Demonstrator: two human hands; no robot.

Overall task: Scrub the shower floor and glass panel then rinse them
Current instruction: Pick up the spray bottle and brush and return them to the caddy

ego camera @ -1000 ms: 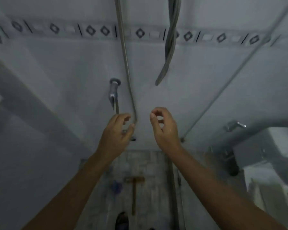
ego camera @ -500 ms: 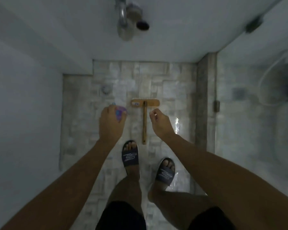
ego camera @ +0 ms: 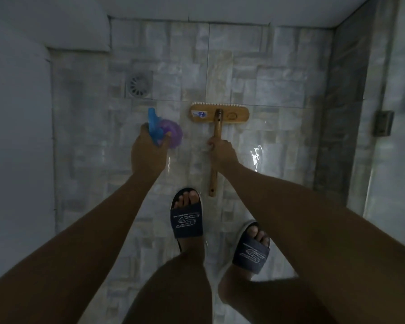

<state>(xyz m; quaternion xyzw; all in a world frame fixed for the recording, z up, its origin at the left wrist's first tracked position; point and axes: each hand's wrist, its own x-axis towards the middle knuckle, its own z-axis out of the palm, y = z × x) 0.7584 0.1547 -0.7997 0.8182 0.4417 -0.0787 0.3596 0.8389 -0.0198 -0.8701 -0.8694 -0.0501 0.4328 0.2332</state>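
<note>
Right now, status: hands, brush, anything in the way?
Left hand grips spray bottle. Right hand grips scrub brush handle, head down on wet floor. Left slide close to handle end.

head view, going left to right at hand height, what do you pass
left hand gripping the spray bottle → right hand gripping the scrub brush by its handle → wet glint → metal bracket

- Single head-worn wide-angle cam, looking fwd and steeply down.
- Faces tiled shower floor (ego camera: 255, 76) from standing height, approx. overhead.
- Forearms (ego camera: 98, 225) and feet (ego camera: 187, 213) enter from bottom edge; walls (ego camera: 17, 136) bow at frame sides.
</note>
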